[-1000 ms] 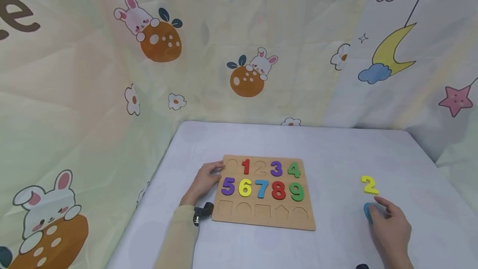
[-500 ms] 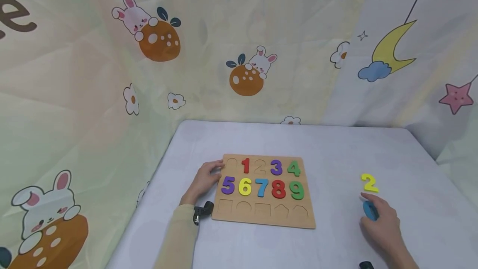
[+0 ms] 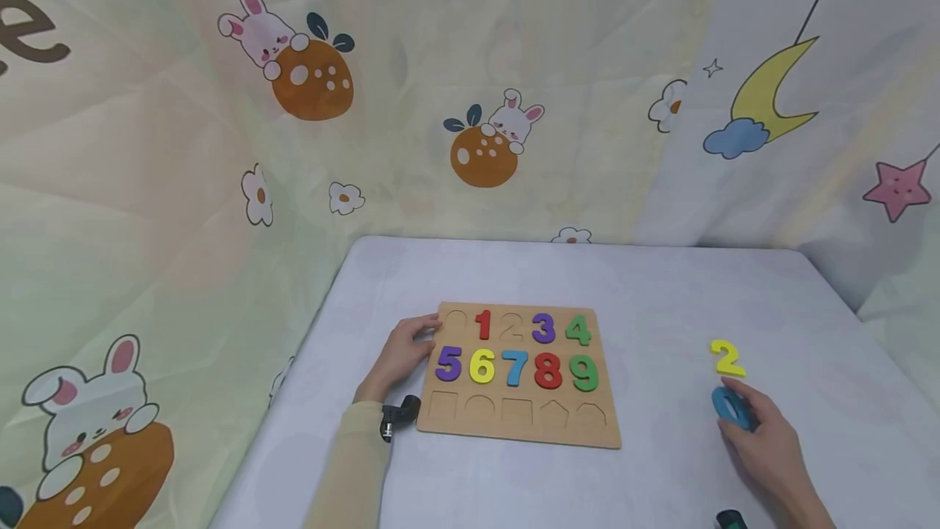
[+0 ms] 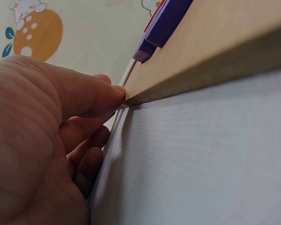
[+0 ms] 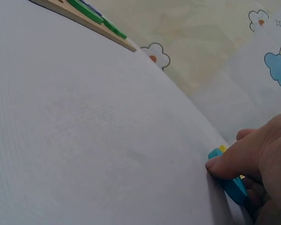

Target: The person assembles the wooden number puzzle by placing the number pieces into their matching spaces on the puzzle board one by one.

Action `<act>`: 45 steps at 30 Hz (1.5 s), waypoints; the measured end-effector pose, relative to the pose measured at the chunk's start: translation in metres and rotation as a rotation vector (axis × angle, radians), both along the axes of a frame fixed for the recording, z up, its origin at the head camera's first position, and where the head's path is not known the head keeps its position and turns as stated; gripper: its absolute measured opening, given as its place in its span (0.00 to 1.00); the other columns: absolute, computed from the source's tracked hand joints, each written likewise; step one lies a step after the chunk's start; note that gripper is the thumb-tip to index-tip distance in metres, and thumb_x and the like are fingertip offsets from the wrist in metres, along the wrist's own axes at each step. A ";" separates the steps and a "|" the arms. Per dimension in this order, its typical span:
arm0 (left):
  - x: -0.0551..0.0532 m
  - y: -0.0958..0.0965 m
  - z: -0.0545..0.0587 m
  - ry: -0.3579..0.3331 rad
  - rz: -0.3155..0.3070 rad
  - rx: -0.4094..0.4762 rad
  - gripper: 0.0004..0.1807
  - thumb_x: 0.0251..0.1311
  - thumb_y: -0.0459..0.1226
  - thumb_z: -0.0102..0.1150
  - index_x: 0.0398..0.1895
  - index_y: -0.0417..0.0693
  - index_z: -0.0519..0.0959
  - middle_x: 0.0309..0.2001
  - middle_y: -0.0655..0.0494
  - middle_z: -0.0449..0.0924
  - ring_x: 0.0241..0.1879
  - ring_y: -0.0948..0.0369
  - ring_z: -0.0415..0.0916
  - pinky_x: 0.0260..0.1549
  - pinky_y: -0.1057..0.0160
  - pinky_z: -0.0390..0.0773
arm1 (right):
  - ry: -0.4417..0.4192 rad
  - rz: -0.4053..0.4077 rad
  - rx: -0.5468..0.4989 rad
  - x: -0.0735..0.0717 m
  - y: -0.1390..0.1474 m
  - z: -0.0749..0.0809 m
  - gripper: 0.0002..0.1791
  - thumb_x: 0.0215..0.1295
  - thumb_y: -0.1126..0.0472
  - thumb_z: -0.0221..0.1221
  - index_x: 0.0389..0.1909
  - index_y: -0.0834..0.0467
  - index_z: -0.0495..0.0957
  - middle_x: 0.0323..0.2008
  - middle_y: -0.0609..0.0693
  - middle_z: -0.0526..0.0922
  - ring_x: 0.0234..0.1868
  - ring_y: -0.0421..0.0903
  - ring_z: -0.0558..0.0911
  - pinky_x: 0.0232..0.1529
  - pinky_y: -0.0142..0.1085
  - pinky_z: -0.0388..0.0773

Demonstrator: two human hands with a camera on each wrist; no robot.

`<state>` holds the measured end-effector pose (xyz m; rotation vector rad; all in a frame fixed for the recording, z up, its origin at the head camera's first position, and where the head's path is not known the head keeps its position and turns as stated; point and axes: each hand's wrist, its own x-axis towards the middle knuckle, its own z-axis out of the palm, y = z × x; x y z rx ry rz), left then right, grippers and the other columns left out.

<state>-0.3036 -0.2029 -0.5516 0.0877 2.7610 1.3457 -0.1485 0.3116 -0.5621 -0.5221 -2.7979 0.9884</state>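
Note:
A wooden number puzzle board lies on the white table. My left hand holds its left edge near the upper corner, thumb and fingertips against the wood; the left wrist view shows the thumb at the rim. Off to the right, my right hand pinches a blue number 0 between thumb and index finger, low over the table, tilted. Just beyond the fingertips lies a yellow number 2. In the right wrist view the blue 0 is partly covered by the thumb.
Coloured numbers 1 and 3 to 9 sit in the board, such as the red 8. The 2 recess and 0 recess show bare wood, like the bottom-row outlines. A printed cloth hangs behind the table.
My right hand first shifted left, then slightly back right, and the blue 0 turned so its ring face shows more. The left hand and board stayed in place.

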 end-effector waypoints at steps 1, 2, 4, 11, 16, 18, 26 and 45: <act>0.000 0.000 -0.001 0.000 0.001 0.000 0.21 0.61 0.32 0.60 0.57 0.58 0.79 0.67 0.64 0.70 0.71 0.55 0.59 0.71 0.46 0.60 | -0.003 -0.005 0.004 -0.001 0.000 -0.001 0.37 0.64 0.67 0.53 0.75 0.61 0.53 0.70 0.71 0.55 0.70 0.73 0.53 0.62 0.70 0.59; -0.001 -0.001 -0.001 0.001 0.000 0.001 0.21 0.61 0.32 0.60 0.57 0.58 0.79 0.67 0.64 0.70 0.71 0.55 0.59 0.71 0.46 0.60 | -0.008 -0.011 0.004 -0.001 0.001 -0.001 0.37 0.65 0.66 0.54 0.75 0.61 0.53 0.70 0.71 0.55 0.70 0.73 0.53 0.62 0.70 0.59; -0.001 -0.002 -0.002 0.005 0.000 0.004 0.21 0.61 0.32 0.60 0.56 0.59 0.80 0.66 0.64 0.70 0.71 0.55 0.59 0.71 0.46 0.60 | -0.026 -0.014 0.004 -0.002 0.001 -0.001 0.38 0.65 0.65 0.55 0.75 0.60 0.52 0.70 0.70 0.54 0.70 0.72 0.52 0.63 0.70 0.59; -0.001 -0.002 -0.001 0.001 -0.009 0.015 0.21 0.60 0.32 0.60 0.56 0.58 0.80 0.66 0.64 0.70 0.71 0.55 0.59 0.71 0.46 0.60 | -0.069 0.106 -0.002 0.003 0.009 0.004 0.39 0.62 0.67 0.53 0.74 0.62 0.52 0.71 0.71 0.51 0.71 0.73 0.49 0.62 0.71 0.58; -0.001 -0.003 0.001 0.007 -0.010 0.010 0.20 0.61 0.32 0.60 0.56 0.59 0.80 0.66 0.64 0.70 0.70 0.55 0.60 0.71 0.46 0.61 | -0.066 0.152 -0.011 0.003 0.016 0.005 0.37 0.65 0.68 0.53 0.74 0.62 0.52 0.71 0.70 0.52 0.71 0.73 0.49 0.63 0.70 0.58; -0.002 -0.003 0.001 0.011 -0.010 0.012 0.20 0.61 0.32 0.60 0.56 0.59 0.80 0.67 0.64 0.70 0.70 0.55 0.60 0.71 0.46 0.61 | -0.075 0.150 -0.020 0.002 0.018 0.005 0.37 0.66 0.66 0.54 0.74 0.61 0.52 0.72 0.70 0.52 0.71 0.73 0.49 0.64 0.70 0.57; -0.001 -0.004 0.001 0.001 -0.008 0.013 0.20 0.61 0.33 0.59 0.56 0.59 0.80 0.67 0.64 0.70 0.71 0.55 0.59 0.71 0.45 0.60 | -0.046 0.080 -0.015 0.001 0.005 0.004 0.40 0.66 0.59 0.59 0.74 0.62 0.53 0.71 0.70 0.54 0.71 0.72 0.50 0.64 0.69 0.58; 0.000 -0.002 0.002 0.008 -0.014 -0.007 0.20 0.61 0.32 0.59 0.56 0.57 0.80 0.66 0.64 0.70 0.70 0.55 0.60 0.71 0.48 0.61 | 0.074 0.096 0.065 -0.006 -0.019 0.012 0.42 0.62 0.47 0.64 0.70 0.63 0.61 0.63 0.69 0.67 0.60 0.70 0.66 0.55 0.66 0.71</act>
